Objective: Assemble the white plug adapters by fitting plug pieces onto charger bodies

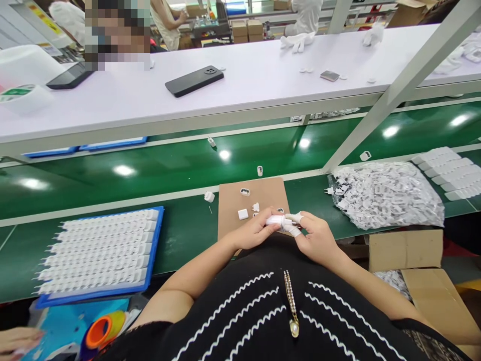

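Close to my body, my left hand (257,231) grips the white housing of a plug charger (275,220). My right hand (313,235), with white covers on its finger and thumb, pinches the pin end of the same charger. Below them lies a brown cardboard sheet (235,200). On it rest a white charger housing (243,214), a small plug piece (256,206) and an open white shell (245,192); other pieces are partly hidden behind my hands. Left of the cardboard stands a white plug part (209,196).
A blue tray (160,225) of lined-up white chargers is at left. At right lie a plastic bag of white plug parts (391,195) and stacked white housings (451,170). A shelf (248,85) with a black phone (194,81) crosses above the green belt (169,163). A co-worker's hand (18,341) shows lower left.
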A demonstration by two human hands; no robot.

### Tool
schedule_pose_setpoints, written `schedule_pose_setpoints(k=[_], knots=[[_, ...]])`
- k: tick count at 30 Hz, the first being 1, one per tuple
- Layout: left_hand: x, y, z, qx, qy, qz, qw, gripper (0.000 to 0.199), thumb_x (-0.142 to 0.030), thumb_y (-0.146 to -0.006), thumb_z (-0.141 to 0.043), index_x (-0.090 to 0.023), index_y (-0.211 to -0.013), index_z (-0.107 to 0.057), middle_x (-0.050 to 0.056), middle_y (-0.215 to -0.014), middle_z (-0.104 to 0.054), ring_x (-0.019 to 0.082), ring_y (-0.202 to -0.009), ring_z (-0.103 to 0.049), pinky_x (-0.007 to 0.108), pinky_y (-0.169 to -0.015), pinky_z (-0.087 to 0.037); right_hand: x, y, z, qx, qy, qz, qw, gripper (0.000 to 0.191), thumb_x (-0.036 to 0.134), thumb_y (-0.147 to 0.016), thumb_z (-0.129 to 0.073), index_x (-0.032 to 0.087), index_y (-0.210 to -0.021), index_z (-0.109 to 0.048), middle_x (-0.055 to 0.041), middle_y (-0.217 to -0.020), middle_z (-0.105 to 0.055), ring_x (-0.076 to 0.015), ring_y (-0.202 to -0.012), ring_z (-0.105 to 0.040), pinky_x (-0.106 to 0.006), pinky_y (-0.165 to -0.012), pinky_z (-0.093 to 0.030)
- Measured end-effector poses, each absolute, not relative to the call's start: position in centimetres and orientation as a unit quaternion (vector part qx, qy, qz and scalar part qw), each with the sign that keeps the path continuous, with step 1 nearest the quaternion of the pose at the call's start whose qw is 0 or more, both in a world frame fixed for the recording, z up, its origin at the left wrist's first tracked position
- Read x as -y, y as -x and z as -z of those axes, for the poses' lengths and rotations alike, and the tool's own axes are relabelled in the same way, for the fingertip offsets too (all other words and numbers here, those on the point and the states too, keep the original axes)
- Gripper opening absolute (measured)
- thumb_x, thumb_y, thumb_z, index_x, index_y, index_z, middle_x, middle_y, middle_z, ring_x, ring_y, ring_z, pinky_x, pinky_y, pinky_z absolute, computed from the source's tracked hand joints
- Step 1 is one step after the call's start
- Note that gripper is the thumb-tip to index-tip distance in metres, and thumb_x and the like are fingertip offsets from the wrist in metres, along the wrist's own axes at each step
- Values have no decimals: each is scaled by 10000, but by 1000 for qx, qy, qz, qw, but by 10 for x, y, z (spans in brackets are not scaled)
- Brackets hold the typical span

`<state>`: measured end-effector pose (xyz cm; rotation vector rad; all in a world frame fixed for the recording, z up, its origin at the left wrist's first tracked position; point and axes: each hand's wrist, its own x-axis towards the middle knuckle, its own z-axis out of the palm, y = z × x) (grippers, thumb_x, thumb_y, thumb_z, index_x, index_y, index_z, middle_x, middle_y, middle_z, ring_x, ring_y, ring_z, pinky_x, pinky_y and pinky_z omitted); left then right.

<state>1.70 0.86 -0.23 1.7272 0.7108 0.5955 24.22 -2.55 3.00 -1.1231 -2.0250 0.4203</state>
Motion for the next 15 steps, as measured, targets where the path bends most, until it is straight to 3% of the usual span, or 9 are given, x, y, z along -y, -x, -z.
schedule_pose_setpoints(k=[5, 10, 15], knots=[[-10, -22, -2, -294, -747, -237, 547, 382, -533, -1060, -410, -192, -1219, -477, 113, -1157, -580, 228, -1003, -554, 380, -918, -461, 26, -242, -29, 805, 433, -133, 383, 206, 68, -878, -520, 197, -722, -558, -15, -676, -537, -148, -588, -483, -273, -541, -379], [-8, -22, -7, -273, -742, -242, 562, 385, -545, -1055, -411, -190, -1191, -478, 101, -1078, -575, 215, -919, -538, 364, -848, -460, 29, -244, -34, 794, 421, -212, 383, 163, 96, -896, -541, 192, -809, -641, -2, -662, -523, -144, -578, -478, -264, -539, -386], [-4, -25, 4, -311, -715, -277, 561, 386, -554, -1056, -408, -195, -1186, -470, 96, -1097, -573, 210, -945, -543, 370, -883, -472, 18, -244, -23, 772, 449, -253, 372, 215, 142, -873, -563, 195, -665, -580, -14, -659, -538, -141, -577, -478, -264, -533, -366]])
